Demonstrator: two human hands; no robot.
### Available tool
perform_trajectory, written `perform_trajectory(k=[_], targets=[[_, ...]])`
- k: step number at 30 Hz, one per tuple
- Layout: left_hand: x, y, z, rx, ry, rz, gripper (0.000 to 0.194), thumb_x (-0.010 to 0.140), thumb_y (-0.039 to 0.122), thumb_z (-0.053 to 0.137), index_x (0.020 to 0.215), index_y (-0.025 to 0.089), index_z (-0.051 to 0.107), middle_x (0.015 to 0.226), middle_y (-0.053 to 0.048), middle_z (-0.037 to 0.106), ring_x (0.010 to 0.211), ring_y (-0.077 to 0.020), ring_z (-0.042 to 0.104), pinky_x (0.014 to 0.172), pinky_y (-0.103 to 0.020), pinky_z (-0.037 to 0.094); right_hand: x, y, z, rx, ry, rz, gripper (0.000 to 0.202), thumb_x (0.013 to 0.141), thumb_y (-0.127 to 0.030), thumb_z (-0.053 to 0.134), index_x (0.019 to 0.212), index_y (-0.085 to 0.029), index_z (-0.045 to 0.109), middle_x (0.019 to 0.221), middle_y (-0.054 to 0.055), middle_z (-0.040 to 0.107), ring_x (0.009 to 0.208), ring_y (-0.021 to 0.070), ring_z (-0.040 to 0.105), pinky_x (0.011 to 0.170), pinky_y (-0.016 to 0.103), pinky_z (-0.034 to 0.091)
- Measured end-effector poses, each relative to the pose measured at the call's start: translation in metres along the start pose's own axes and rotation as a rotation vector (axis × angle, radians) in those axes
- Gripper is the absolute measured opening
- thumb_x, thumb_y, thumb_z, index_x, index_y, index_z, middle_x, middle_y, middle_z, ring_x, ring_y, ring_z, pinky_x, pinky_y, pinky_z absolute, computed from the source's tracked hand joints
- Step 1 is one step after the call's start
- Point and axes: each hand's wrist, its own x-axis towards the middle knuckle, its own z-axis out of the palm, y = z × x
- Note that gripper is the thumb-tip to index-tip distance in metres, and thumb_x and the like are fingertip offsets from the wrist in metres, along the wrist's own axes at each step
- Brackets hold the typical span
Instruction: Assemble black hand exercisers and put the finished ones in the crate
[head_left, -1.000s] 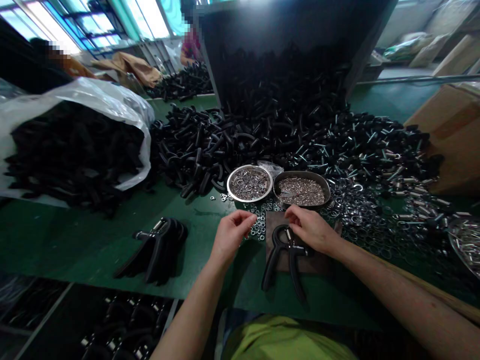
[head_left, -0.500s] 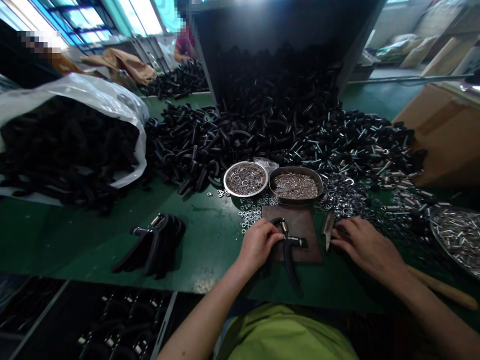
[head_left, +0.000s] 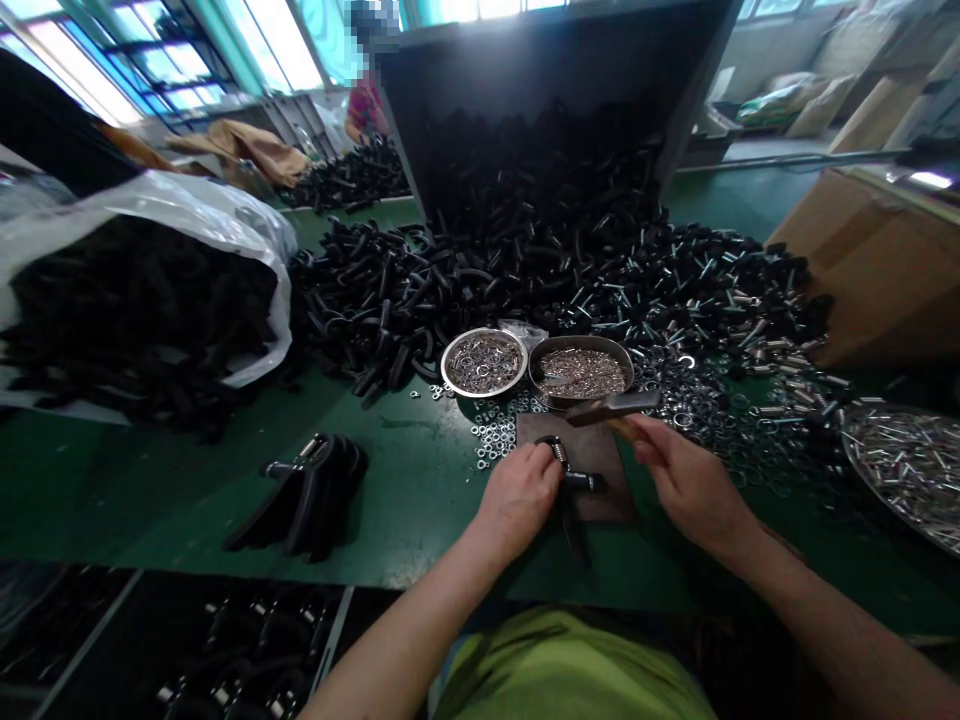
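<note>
My left hand is closed on a black hand grip with a spring, which rests partly on a flat brown metal plate. In my right hand is a hammer, its head raised over the plate's far edge and its handle running back under my palm. Behind the plate stand a round dish of small metal parts and an oval tin of small rivet-like pieces. Loose nuts lie beside the plate, left of it.
Assembled black grips stand at the left. A white bag of black parts, a large black heap, a cardboard box and a bowl of metal pins surround the work area. A person is in the background.
My right hand has picked up the hammer from the table and raised it toward the plate. My left hand has closed further around the black grip. The camera view has shifted slightly.
</note>
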Motion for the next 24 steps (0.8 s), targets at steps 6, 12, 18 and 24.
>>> perform_trajectory(k=[6, 12, 18, 24], targets=[[0.000, -0.006, 0.010, -0.132, 0.030, -0.051, 0.014, 0.088, 0.027, 0.053, 0.082, 0.017, 0.062, 0.084, -0.004, 0.061, 0.079, -0.0185, 0.055, 0.067, -0.028, 0.045, 0.010, -0.012, 0.018, -0.019, -0.219, 0.006, 0.033, 0.093, -0.026, 0.035, 0.120, -0.022, 0.053, 0.111, 0.006, 0.067, 0.095, 0.0213, 0.065, 0.083, 0.037, 0.051], [-0.023, -0.008, 0.011, -0.571, 0.126, -0.308, 0.042, 0.076, 0.031, 0.069, 0.114, 0.021, 0.053, 0.094, -0.003, 0.060, 0.081, -0.0157, 0.057, 0.073, -0.028, 0.049, -0.008, -0.028, -0.003, -0.006, -0.004, -0.136, 0.033, 0.095, -0.023, 0.032, 0.121, -0.017, 0.051, 0.102, 0.009, 0.068, 0.087, 0.0182, 0.066, 0.071, 0.029, 0.052], [-0.040, 0.009, 0.006, -0.420, 0.056, -0.335, 0.043, 0.081, 0.018, 0.057, 0.123, 0.025, 0.051, 0.105, -0.006, 0.056, 0.091, -0.0187, 0.055, 0.080, -0.032, 0.048, -0.036, -0.018, 0.011, -0.212, -0.153, -0.231, 0.034, 0.094, -0.026, 0.037, 0.124, -0.021, 0.053, 0.082, 0.004, 0.066, 0.067, 0.0155, 0.064, 0.056, 0.025, 0.046], [-0.031, 0.003, 0.000, -0.575, 0.010, -0.350, 0.037, 0.085, 0.016, 0.048, 0.118, 0.028, 0.061, 0.094, -0.007, 0.062, 0.082, -0.0187, 0.058, 0.077, -0.034, 0.048, -0.061, 0.040, 0.008, -0.351, 0.021, -0.085, 0.034, 0.092, -0.030, 0.044, 0.122, -0.019, 0.057, 0.091, 0.009, 0.067, 0.081, 0.0203, 0.062, 0.072, 0.033, 0.047]])
